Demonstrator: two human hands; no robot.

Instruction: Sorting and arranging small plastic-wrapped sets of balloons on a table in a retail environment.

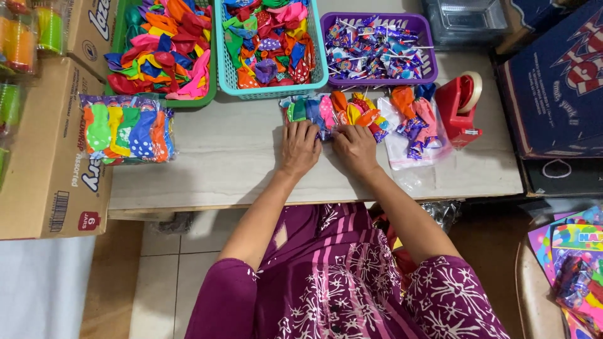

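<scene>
Left hand [299, 148] & right hand [355, 147] lie side by side, fingers flat and together, pinning a balloon packet [333, 112] to the table [226, 157], prob. to flatten it.

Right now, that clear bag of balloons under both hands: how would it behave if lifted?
Bag of balloons likely floppy: thin clear film over loose uninflated balloons, so it should sag. Probably light for its bulk. Film looks glossy, maybe slippery; left hand and right hand press it flat.

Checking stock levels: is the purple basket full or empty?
Partly full: the purple basket holds a layer of wrapped lollipops covering its bottom, below the rim.
</scene>
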